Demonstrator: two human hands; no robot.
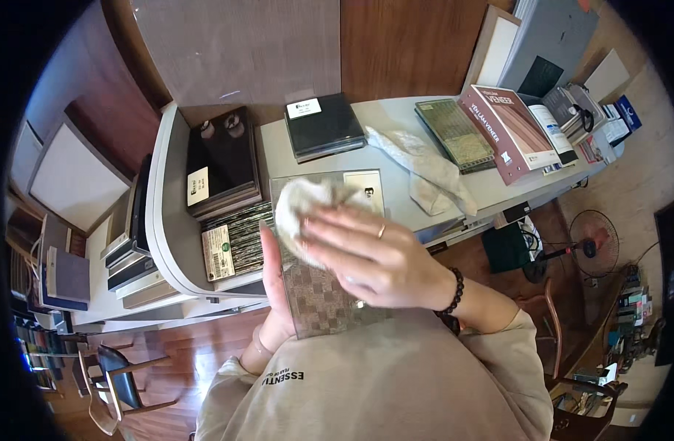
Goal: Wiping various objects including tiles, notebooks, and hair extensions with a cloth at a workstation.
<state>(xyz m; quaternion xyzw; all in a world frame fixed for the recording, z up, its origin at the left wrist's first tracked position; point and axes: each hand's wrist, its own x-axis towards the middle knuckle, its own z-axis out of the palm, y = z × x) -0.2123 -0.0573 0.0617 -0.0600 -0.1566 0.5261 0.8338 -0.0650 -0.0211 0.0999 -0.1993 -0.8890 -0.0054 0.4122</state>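
Observation:
A flat sample panel with a brown checkered pattern and a pale label at its far right corner is held upright-ish in front of my body. My left hand grips it along the left edge, thumb on the near face. Over the upper part of the panel, my right hand presses a bunched white cloth against the surface. The cloth hides much of the panel's upper left. Fingers of the right hand lie across the cloth, and the right wrist has a dark bead bracelet.
On the grey counter stand a black glossy panel stack, a striped panel stack, another black stack, a crumpled white cloth, greenish panels and a reddish binder. A fan is right; a chair lower left.

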